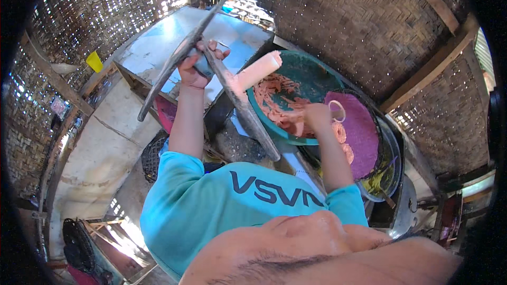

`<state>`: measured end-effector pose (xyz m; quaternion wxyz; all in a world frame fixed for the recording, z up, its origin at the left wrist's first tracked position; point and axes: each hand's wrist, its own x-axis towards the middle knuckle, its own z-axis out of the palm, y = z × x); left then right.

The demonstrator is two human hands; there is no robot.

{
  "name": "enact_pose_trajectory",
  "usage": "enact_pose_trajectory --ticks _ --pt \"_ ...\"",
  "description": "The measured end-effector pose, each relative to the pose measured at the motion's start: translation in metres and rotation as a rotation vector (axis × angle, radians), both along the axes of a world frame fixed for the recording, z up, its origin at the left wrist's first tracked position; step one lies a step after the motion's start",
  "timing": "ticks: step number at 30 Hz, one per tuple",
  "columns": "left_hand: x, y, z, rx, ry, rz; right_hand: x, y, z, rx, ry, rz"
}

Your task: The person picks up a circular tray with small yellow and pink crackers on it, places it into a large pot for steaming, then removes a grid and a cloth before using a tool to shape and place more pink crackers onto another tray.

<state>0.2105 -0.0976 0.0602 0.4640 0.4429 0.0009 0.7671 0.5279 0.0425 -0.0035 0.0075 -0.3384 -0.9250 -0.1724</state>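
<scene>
My left hand (194, 71) is wrapped round a wooden press, made of two long dark bars. One bar (182, 58) slants past the hand on the left. The other bar (245, 111) has a cylinder (259, 71) coated in pink dough sticking out to the right. My right hand (318, 117) reaches down into a green basin (330, 76), its fingers closed in the pink dough (280, 100); the fingertips are partly hidden. Dough is smeared along the basin's left side. Just right of that hand, a pale ring (337, 111) and pink dough coils (339, 133) rest on a round purple sheet (362, 137).
A worn light-blue tabletop (158, 42) stands beyond my left hand. Beneath the purple sheet sits a wide metal basin (393, 179) with something yellow-green inside. Woven bamboo walls (338, 10) surround the place, with a wooden beam (430, 74) on the right.
</scene>
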Motion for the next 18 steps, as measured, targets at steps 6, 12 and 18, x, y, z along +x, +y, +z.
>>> enact_pose_trajectory --ticks 6,12,18 --pt "0.026 0.002 0.005 0.184 -0.227 -0.14 -0.077 -0.017 -0.031 0.084 -0.109 0.26" --pt "0.056 0.022 0.02 0.427 -0.268 -0.328 -0.064 -0.112 0.073 -1.68 1.103 0.39" --pt "0.099 0.026 0.027 0.293 0.01 -0.2 -0.041 -0.161 0.089 -2.75 1.331 0.719"
